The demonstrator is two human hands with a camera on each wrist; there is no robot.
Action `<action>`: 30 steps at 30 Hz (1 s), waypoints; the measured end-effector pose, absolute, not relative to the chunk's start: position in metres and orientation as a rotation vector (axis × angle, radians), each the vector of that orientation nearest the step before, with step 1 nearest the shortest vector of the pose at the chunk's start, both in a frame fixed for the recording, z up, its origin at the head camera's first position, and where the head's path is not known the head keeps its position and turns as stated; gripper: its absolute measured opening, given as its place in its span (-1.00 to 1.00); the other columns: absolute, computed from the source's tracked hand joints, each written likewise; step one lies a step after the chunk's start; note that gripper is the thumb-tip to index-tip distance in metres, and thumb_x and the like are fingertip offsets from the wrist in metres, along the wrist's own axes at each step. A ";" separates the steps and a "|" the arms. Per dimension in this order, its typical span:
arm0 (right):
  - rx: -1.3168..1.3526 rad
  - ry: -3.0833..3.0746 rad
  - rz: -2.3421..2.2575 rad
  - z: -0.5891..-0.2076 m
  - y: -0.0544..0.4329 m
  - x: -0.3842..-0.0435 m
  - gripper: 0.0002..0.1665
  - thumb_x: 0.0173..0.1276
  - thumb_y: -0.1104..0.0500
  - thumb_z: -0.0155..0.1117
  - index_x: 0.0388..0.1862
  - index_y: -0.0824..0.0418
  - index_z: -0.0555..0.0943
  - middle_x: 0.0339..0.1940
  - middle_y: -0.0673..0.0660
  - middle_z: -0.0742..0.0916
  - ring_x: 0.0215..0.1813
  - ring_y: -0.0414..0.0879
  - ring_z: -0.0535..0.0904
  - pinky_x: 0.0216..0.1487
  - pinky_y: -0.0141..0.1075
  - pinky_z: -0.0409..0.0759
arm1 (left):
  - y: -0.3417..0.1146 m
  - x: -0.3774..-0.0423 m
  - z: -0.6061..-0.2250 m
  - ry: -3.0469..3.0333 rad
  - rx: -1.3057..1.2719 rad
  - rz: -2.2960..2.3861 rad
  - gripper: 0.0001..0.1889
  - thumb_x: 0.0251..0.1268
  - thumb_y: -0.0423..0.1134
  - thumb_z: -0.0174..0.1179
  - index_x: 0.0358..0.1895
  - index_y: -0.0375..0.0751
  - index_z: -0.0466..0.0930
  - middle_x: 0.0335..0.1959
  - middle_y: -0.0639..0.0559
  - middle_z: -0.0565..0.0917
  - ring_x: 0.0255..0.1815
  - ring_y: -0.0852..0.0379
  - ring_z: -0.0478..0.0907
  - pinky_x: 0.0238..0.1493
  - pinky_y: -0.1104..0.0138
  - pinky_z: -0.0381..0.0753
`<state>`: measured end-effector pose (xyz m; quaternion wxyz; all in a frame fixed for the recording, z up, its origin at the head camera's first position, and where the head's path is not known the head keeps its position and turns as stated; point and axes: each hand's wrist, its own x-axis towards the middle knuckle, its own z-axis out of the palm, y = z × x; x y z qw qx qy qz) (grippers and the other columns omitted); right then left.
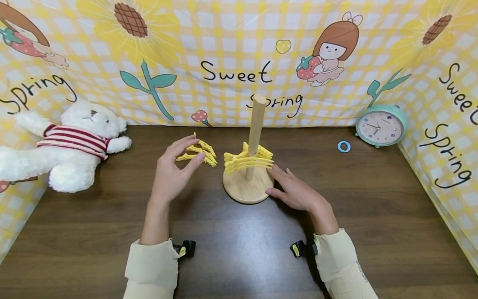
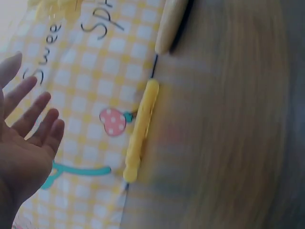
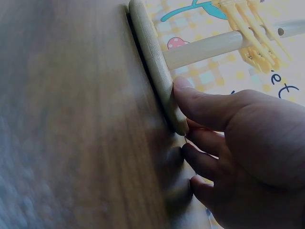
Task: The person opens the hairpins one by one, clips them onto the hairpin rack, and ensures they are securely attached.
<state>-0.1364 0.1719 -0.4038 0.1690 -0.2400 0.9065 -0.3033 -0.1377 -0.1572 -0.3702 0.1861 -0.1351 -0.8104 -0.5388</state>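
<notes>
My left hand (image 1: pixel 169 176) hovers over a few loose curved yellow plastic pieces (image 1: pixel 201 154) on the table, thumb and fingers spread around their near side. The left wrist view shows those fingers extended and apart from a yellow piece (image 2: pixel 141 129). To the right stands a wooden stand (image 1: pixel 248 192), a round base with an upright post (image 1: pixel 257 124). Several more yellow pieces (image 1: pixel 249 162) sit stacked around the post, above the base. My right hand (image 3: pixel 248 143) holds the base's rim (image 3: pixel 159 67), thumb on its upper edge and fingertips against its side.
A white teddy bear (image 1: pixel 74 143) in a striped shirt sits at the left. Toward the back right are a light blue ring (image 1: pixel 344 146) and a mint alarm clock (image 1: pixel 381 126). Printed yellow checked cloth (image 1: pixel 231 45) walls the back and sides of the brown table (image 1: pixel 239 249).
</notes>
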 end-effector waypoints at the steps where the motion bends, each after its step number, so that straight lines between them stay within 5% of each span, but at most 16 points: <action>1: -0.686 2.578 -0.864 -0.404 0.172 -0.137 -0.16 0.57 0.00 0.18 0.64 0.27 0.09 0.66 0.24 0.08 0.66 0.09 -0.09 0.59 0.07 -0.20 | -0.161 -0.138 -0.371 -2.312 -0.355 -1.511 -0.62 0.33 -0.35 0.37 0.20 -0.26 0.66 0.29 -0.09 0.59 0.35 0.01 0.44 0.25 0.19 0.41; 8: -0.710 2.587 -0.867 -0.404 0.173 -0.136 -0.17 0.57 0.03 0.18 0.62 0.33 0.11 0.65 0.27 0.11 0.65 0.07 -0.07 0.60 0.04 -0.20 | -0.182 -0.141 -0.379 -2.508 -0.249 -1.514 -0.53 0.40 -0.25 0.33 0.31 -0.30 0.55 0.39 -0.21 0.48 0.40 -0.13 0.38 0.35 -0.10 0.33; 21: -0.693 2.588 -0.867 -0.406 0.173 -0.136 -0.18 0.57 0.03 0.18 0.62 0.31 0.12 0.65 0.27 0.11 0.65 0.09 -0.08 0.59 0.06 -0.18 | -0.203 -0.148 -0.401 -2.680 -0.094 -1.653 -0.30 0.45 -0.07 0.28 0.51 -0.32 0.28 0.60 -0.24 0.12 0.60 -0.17 0.00 0.53 -0.05 0.06; 30: -0.701 2.577 -0.885 -0.405 0.173 -0.136 -0.18 0.57 0.04 0.19 0.62 0.33 0.12 0.64 0.29 0.11 0.65 0.10 -0.08 0.60 0.05 -0.19 | -0.204 -0.151 -0.414 -2.718 -0.017 -1.599 -0.33 0.46 -0.16 0.27 0.51 -0.32 0.28 0.40 -0.33 0.41 0.39 -0.24 0.35 0.39 -0.02 0.34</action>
